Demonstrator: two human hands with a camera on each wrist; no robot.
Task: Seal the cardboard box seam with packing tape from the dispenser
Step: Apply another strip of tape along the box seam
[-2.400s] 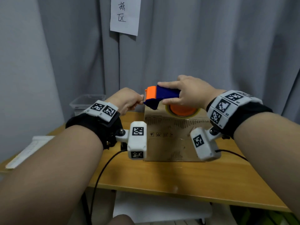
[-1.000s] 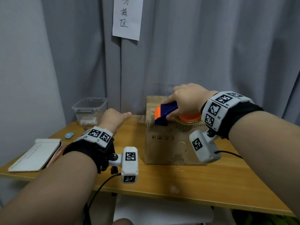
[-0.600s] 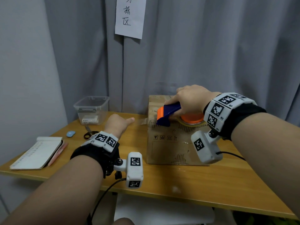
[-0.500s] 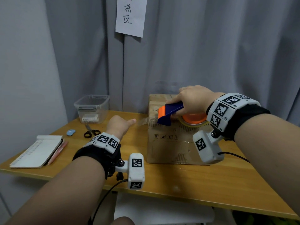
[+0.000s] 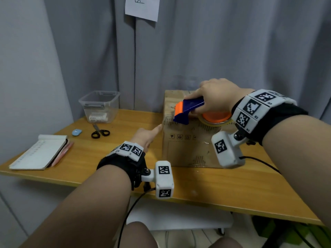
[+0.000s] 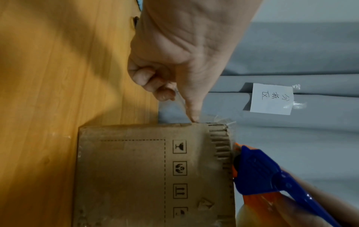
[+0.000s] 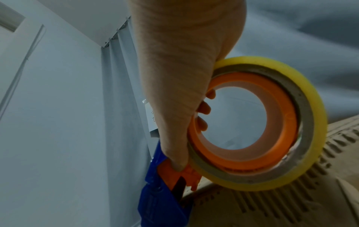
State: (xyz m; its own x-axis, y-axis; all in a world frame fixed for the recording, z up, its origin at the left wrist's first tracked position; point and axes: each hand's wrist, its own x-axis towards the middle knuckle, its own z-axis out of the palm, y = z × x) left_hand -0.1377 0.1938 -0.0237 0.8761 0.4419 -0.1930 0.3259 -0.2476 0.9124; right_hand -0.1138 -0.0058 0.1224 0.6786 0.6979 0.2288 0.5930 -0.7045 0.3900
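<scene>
A brown cardboard box (image 5: 186,149) stands on the wooden table (image 5: 206,187), also seen close in the left wrist view (image 6: 136,176). My right hand (image 5: 213,97) grips the blue and orange tape dispenser (image 5: 188,110) on the box's top near its left edge, fingers through the orange core of the yellowish tape roll (image 7: 303,161). My left hand (image 5: 152,130) is at the box's upper left edge. Its thumb tip touches the edge while curled fingers pinch a clear tape strip (image 6: 179,98).
Left of the box lie black scissors (image 5: 99,132), a small blue object (image 5: 77,132), a notebook (image 5: 39,153) and a clear plastic bin (image 5: 100,106). A grey curtain with a paper note (image 5: 142,8) hangs right behind the box. Wrist camera cables trail over the table's front.
My left hand has moved right with the tape end, from out beside the box to its upper left edge. The right hand and dispenser stay on the box top.
</scene>
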